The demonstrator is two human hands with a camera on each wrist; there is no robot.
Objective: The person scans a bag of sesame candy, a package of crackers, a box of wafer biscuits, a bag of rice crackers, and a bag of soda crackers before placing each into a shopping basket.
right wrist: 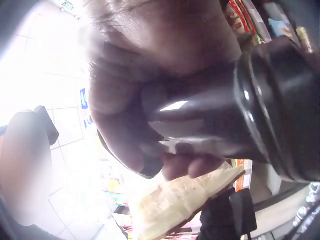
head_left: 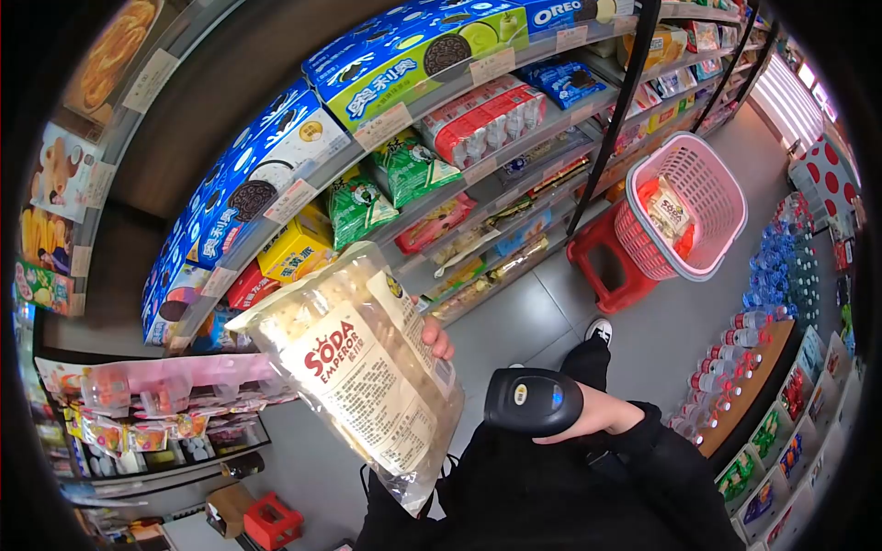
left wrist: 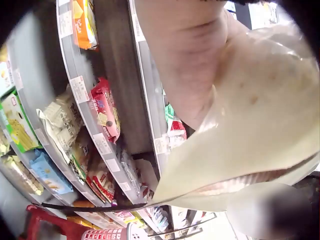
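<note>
A clear and cream bag of crackers lettered SODA EMPEROR (head_left: pixel 354 367) is held up left of centre in the head view. My left hand (head_left: pixel 438 338) grips it from behind, with only fingertips showing at its right edge. In the left wrist view the hand (left wrist: pixel 185 60) lies against the bag (left wrist: pixel 250 115), its fingers hidden. My right hand (head_left: pixel 593 415) holds a black handheld scanner (head_left: pixel 525 401), whose head faces the bag, a little apart from it. The right wrist view shows fingers of the hand (right wrist: pixel 135 75) curled round the dark glossy handle (right wrist: pixel 205 117).
Shelves (head_left: pixel 482 170) of boxed and bagged snacks curve along the left and top. A pink basket (head_left: pixel 640 241) with packets inside rests on a red stool (head_left: pixel 597 262). Water bottles (head_left: pixel 721 367) line the right side, and a red crate (head_left: pixel 273 521) lies at the lower left.
</note>
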